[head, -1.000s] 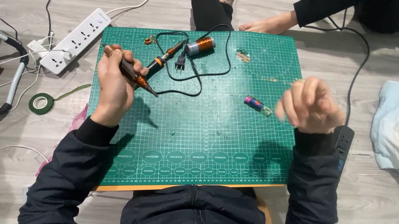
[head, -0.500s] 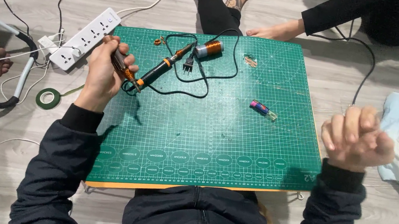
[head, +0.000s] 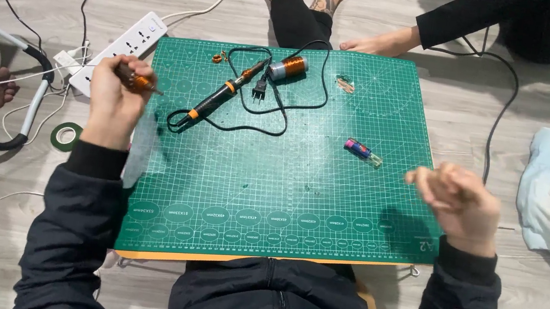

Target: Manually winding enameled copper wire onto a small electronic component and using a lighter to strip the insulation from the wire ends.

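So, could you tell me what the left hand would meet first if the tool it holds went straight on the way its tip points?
Probably the soldering iron on the green mat; the left hand is raised, so depth is unclear.
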